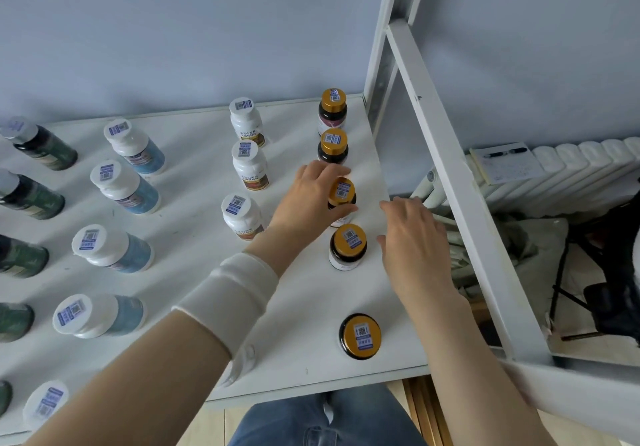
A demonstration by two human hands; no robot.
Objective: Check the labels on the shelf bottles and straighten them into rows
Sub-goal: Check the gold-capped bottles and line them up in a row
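The left hand (304, 199) covers most of the gold-capped dark glass bottle (342, 192) it grips; only the cap and a sliver of body show. The dark green plastic bottles (20, 258) run off the left edge. The print on the blue-and-white cap stickers (362, 332) is too small to read (so is the white notepad (507, 163)).

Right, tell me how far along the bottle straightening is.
Done: the white bottles and blue bottles stand in lines. In hand: the left hand grips the third gold-cap bottle; the right hand is open beside it. Left: the front gold-cap bottle sits apart from its row.
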